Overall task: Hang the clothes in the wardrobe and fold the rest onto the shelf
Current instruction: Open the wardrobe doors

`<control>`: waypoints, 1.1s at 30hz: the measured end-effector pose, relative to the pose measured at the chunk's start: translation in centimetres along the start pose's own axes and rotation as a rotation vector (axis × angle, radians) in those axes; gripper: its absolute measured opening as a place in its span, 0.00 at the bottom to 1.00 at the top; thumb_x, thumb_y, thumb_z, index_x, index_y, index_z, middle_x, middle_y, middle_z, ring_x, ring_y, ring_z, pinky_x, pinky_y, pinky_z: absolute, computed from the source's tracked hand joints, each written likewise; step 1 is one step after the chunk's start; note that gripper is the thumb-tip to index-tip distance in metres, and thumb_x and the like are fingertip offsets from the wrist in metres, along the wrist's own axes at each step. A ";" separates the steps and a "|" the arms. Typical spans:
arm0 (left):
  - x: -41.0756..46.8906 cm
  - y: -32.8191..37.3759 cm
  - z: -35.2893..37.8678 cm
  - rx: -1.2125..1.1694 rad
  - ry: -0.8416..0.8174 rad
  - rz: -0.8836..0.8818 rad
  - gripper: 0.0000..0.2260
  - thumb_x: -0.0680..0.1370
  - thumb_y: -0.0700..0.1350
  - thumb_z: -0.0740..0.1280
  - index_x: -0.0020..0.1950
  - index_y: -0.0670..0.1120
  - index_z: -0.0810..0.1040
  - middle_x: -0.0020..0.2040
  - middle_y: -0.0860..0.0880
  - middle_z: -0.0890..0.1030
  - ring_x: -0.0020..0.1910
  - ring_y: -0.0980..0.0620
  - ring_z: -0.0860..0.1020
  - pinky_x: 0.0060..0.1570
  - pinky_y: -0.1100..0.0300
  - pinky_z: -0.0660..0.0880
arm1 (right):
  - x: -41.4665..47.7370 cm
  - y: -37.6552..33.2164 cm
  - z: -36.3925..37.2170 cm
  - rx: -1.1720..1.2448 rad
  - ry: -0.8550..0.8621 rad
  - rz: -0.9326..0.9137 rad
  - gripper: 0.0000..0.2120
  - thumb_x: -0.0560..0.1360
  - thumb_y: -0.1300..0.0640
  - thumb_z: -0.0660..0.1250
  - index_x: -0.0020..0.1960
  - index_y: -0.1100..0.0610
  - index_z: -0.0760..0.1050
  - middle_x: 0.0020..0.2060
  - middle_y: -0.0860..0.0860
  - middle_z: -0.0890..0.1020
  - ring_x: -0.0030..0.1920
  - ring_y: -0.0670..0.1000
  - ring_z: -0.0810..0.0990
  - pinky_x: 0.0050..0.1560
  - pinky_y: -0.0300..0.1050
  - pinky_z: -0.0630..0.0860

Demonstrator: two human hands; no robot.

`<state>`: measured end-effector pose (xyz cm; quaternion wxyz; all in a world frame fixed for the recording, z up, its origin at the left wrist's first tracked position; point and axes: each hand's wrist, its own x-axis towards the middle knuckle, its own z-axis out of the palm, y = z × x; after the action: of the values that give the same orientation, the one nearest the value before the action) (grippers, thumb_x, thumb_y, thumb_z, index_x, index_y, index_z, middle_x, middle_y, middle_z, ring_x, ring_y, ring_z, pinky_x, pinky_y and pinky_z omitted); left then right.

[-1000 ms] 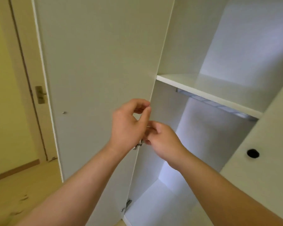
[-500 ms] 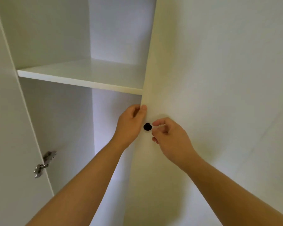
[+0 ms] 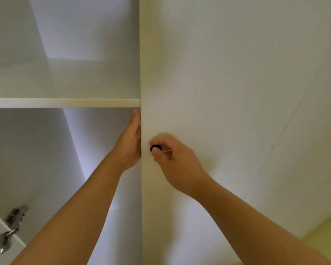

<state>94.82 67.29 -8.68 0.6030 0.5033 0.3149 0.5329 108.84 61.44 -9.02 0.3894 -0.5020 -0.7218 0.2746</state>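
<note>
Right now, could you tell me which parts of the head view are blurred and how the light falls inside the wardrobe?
In the head view, the hinge at lower left is smeared by motion blur, and the right hand on the black knob is slightly soft; the wardrobe interior shows cool bluish light with diagonal shadow edges below the shelf.

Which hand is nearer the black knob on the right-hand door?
Right. The right hand pinches the black knob on the door front; the left hand is beside it, flat against the door's edge, not on the knob.
</note>
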 end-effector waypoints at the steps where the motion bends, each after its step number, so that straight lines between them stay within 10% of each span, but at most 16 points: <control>1: 0.0 -0.2 0.2 -0.020 0.003 0.010 0.25 0.82 0.63 0.47 0.60 0.54 0.80 0.54 0.51 0.85 0.56 0.53 0.82 0.51 0.61 0.78 | 0.0 -0.1 0.3 -0.010 0.017 0.009 0.07 0.82 0.54 0.62 0.57 0.46 0.77 0.48 0.38 0.80 0.48 0.38 0.78 0.48 0.27 0.73; 13: -6.7 -0.8 3.3 0.214 0.198 -0.005 0.27 0.77 0.73 0.48 0.44 0.61 0.82 0.49 0.57 0.84 0.55 0.55 0.81 0.64 0.51 0.74 | -5.7 -2.4 0.8 0.014 0.194 0.153 0.09 0.81 0.56 0.62 0.51 0.49 0.82 0.44 0.44 0.83 0.46 0.46 0.82 0.55 0.45 0.79; 23: -14.4 -1.9 8.8 0.443 0.104 0.105 0.24 0.80 0.68 0.44 0.49 0.50 0.68 0.46 0.48 0.72 0.43 0.51 0.70 0.38 0.63 0.65 | -15.6 -4.6 -1.8 0.149 0.292 0.261 0.11 0.80 0.61 0.60 0.49 0.54 0.80 0.43 0.51 0.83 0.42 0.50 0.81 0.51 0.46 0.79; 27: -16.4 -1.7 10.1 0.533 0.034 0.153 0.35 0.75 0.74 0.43 0.40 0.43 0.69 0.37 0.46 0.70 0.37 0.51 0.69 0.38 0.56 0.65 | -18.1 -5.1 -2.3 0.176 0.322 0.307 0.12 0.81 0.62 0.57 0.51 0.54 0.78 0.45 0.51 0.82 0.43 0.49 0.80 0.46 0.39 0.77; 33: -18.8 -1.4 12.6 0.574 -0.049 0.235 0.26 0.76 0.68 0.49 0.32 0.47 0.57 0.27 0.52 0.60 0.27 0.55 0.60 0.32 0.56 0.58 | -21.4 -5.3 -4.0 0.204 0.379 0.364 0.13 0.79 0.63 0.54 0.49 0.53 0.76 0.44 0.50 0.80 0.44 0.49 0.78 0.48 0.40 0.75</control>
<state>102.46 45.89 -9.24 0.3778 0.6986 0.3777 0.4760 113.57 39.53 -8.82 0.5101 -0.6241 -0.5026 0.3125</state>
